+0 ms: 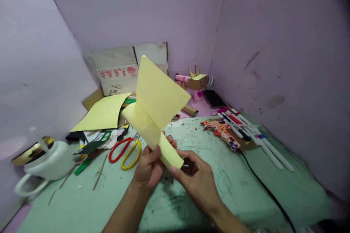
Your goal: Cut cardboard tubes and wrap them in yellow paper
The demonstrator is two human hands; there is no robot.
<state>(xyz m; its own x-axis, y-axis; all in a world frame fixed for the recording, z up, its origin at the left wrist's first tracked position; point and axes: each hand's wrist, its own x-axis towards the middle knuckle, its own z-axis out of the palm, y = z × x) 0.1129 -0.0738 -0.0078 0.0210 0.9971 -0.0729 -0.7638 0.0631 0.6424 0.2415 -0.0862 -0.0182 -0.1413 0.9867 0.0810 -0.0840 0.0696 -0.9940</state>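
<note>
A sheet of yellow paper (pixel 161 94) is held up over the table, its lower part curled into a tube and its upper part standing up as a loose flap. My left hand (pixel 150 164) is closed round the tube's middle, thumb on the near face and fingertips showing behind. At the tube's lower right end, my right hand (pixel 194 178) pinches the edge between thumb and fingers. Left of my hands lie scissors (pixel 125 153) with one red and one yellow handle loop. Whether anything sits inside the tube is hidden.
Another yellow sheet (pixel 101 113) lies at the back left near a cardboard box (pixel 117 69). A white teapot-like vessel (pixel 51 164) stands far left. To the right are a patterned glue gun (pixel 224 134) with a black cord, several markers (pixel 262 142) and a phone (pixel 214 98).
</note>
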